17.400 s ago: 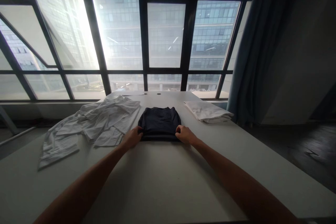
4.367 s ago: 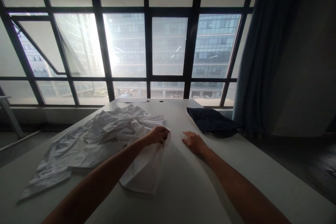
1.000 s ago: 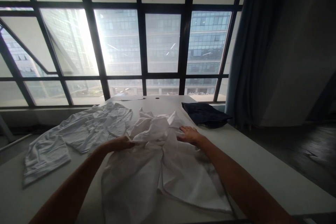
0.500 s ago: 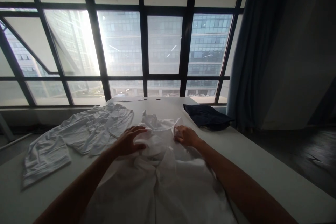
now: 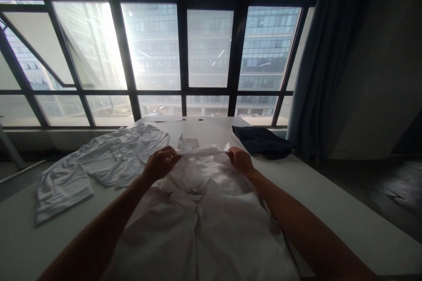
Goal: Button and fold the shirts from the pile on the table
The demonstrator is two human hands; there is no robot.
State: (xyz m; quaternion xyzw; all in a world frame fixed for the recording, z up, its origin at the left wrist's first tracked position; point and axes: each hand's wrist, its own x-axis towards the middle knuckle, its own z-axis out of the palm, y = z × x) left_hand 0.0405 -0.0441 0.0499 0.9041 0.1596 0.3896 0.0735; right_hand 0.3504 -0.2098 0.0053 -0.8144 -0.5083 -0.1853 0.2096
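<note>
A white shirt [image 5: 201, 219] lies spread in front of me on the white table [image 5: 329, 210], its collar end toward the window. My left hand [image 5: 160, 163] pinches the shirt's upper edge on the left. At the right end of that edge, my right hand [image 5: 241, 160] grips the same fabric. Between the two hands the edge is lifted off the table and pulled taut.
More crumpled white clothing [image 5: 99, 162] lies on the table's left side. A folded dark garment [image 5: 262, 141] sits at the far right, near a blue curtain [image 5: 323, 61]. Large windows [image 5: 207, 48] stand behind the table's far edge.
Both hands went from pressing on the bunched shirt top to gripping its upper edge, and they raised and stretched it between them. The shirt lies closer to me than one second ago.
</note>
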